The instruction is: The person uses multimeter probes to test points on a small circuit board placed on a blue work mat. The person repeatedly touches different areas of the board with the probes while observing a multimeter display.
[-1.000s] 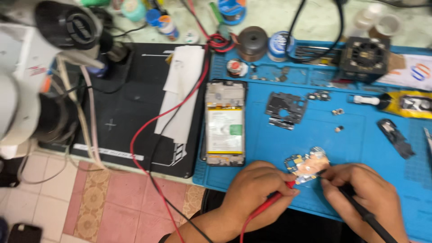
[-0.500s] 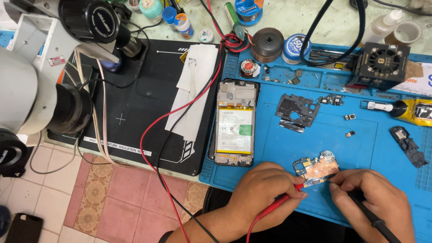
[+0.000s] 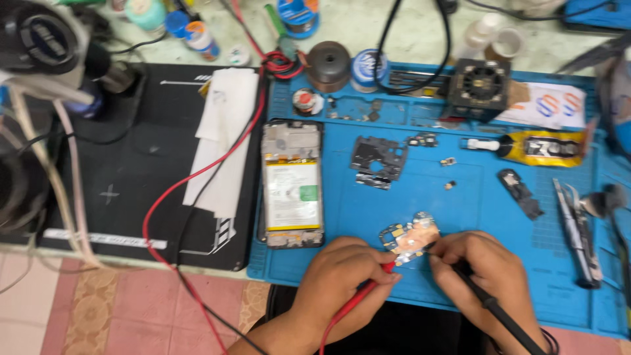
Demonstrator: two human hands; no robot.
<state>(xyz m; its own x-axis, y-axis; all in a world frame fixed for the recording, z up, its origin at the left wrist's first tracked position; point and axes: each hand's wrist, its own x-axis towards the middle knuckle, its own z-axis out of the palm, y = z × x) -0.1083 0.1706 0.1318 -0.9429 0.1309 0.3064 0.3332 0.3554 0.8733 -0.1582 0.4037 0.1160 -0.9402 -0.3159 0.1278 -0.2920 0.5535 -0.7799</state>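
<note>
The red probe [image 3: 358, 302] is pinched by the left hand [image 3: 342, 279], the black probe [image 3: 490, 306] by the right hand [image 3: 490, 276]; the board [image 3: 411, 235] between them looks light and fragile, best held by its edges

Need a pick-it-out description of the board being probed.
Start at the blue mat, then go to its near edge where the left hand and right hand meet. The small circuit board lies at their probe tips, copper-coloured, unlike the grey metal shield farther back.

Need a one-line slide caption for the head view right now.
Left hand holds a red probe, right hand a black probe, both touching a small circuit board on the blue mat.
</note>
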